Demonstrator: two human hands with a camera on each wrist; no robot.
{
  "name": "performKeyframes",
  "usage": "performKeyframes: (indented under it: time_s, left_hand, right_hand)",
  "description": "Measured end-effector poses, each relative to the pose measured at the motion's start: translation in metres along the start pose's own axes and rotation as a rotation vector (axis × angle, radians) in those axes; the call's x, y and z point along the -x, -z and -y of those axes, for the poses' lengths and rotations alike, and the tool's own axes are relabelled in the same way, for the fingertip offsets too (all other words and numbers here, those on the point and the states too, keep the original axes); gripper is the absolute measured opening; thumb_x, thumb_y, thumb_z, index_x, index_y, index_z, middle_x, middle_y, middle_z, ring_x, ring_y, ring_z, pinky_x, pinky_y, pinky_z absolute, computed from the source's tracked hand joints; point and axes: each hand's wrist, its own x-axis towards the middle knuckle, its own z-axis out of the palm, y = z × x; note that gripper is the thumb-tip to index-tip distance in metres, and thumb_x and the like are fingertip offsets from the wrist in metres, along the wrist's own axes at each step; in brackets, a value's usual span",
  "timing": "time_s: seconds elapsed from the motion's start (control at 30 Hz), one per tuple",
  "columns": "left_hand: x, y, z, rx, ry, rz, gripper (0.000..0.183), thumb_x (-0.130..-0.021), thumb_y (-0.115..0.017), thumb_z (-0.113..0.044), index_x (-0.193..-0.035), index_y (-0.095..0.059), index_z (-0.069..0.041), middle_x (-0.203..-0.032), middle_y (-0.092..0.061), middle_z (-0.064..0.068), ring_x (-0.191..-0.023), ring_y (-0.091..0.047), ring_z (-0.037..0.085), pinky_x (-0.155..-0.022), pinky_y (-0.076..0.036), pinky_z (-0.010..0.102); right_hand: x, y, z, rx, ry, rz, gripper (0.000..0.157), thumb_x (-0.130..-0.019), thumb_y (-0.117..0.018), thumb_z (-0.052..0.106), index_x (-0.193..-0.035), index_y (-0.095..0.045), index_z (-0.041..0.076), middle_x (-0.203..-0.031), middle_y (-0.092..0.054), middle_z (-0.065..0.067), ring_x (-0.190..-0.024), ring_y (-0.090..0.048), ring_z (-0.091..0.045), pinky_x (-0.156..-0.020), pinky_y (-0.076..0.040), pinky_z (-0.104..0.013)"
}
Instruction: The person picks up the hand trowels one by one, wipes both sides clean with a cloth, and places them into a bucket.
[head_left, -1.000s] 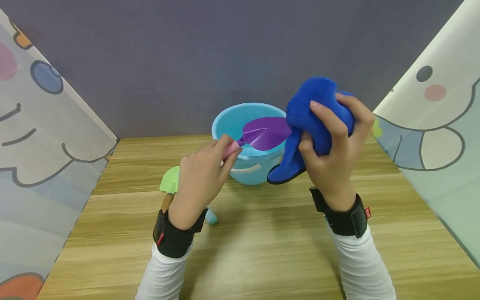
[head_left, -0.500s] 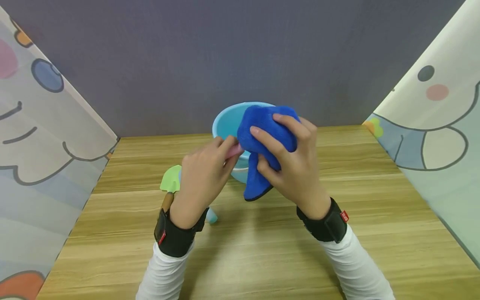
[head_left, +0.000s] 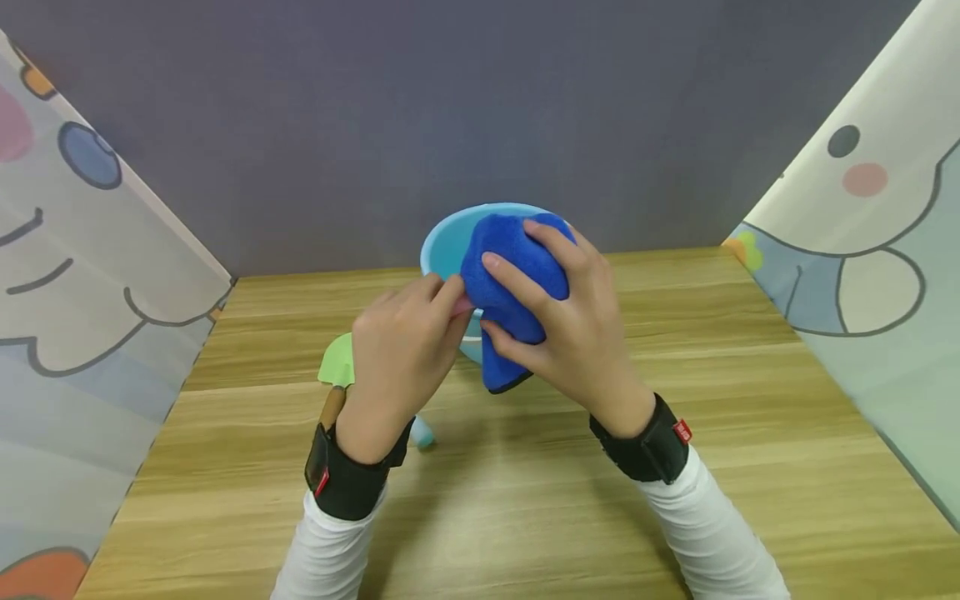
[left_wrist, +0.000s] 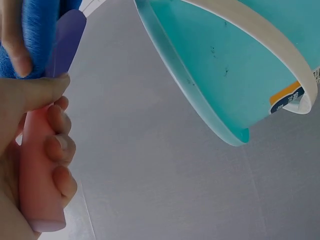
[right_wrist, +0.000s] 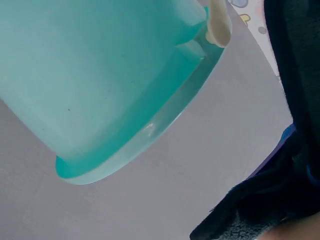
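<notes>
My left hand [head_left: 405, 346] grips the pink handle [left_wrist: 40, 170] of a toy shovel, its fingers wrapped round it in the left wrist view. Part of the shovel's purple blade [left_wrist: 70, 42] shows past the thumb; the blue cloth hides the rest. With spread, bent fingers my right hand [head_left: 577, 333] holds this bunched blue cloth [head_left: 510, 262] against the blade. In the right wrist view the dark underside of the cloth [right_wrist: 255, 200] hangs at the right. Both hands are raised in front of a light blue bucket [head_left: 442, 250], which the cloth partly covers in the head view.
A green toy shovel [head_left: 337, 360] with a brown handle lies on the wooden table [head_left: 525, 517], left of my left wrist. Under that wrist a light blue handle end [head_left: 422, 433] sticks out. A grey wall [head_left: 480, 108] stands behind the bucket, with cartoon-printed panels at both sides.
My right hand has brought the cloth leftward from the blade's tip over the blade, up to the handle, and covered the purple part in the head view. The left hand has hardly moved.
</notes>
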Motion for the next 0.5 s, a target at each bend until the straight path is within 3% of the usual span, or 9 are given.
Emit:
performKeyframes:
  time_s: [0.3, 0.5]
  left_hand:
    - [0.0000, -0.0004, -0.0013, -0.016, -0.004, -0.052, 0.031, -0.095, -0.060, -0.028, -0.070, -0.057, -0.009, -0.053, -0.048, 0.003, -0.040, -0.035, 0.016, -0.037, -0.025, 0.031]
    - [-0.0004, -0.0004, -0.0018, -0.024, -0.010, -0.052, 0.030, -0.095, -0.059, -0.029, -0.073, -0.059, -0.009, -0.053, -0.047, 0.003, -0.040, -0.034, 0.016, -0.037, -0.025, 0.031]
  right_hand:
    - [0.0004, 0.0006, -0.0007, 0.031, 0.008, -0.004, 0.054, -0.077, -0.074, 0.033, -0.127, -0.055, 0.022, -0.132, -0.048, -0.025, -0.121, -0.045, -0.049, -0.095, -0.044, -0.064]
    - [0.0002, 0.0007, -0.0033, 0.015, 0.002, -0.008, 0.055, -0.076, -0.074, 0.033, -0.126, -0.056, 0.021, -0.132, -0.048, -0.025, -0.122, -0.045, -0.046, -0.095, -0.044, -0.064]
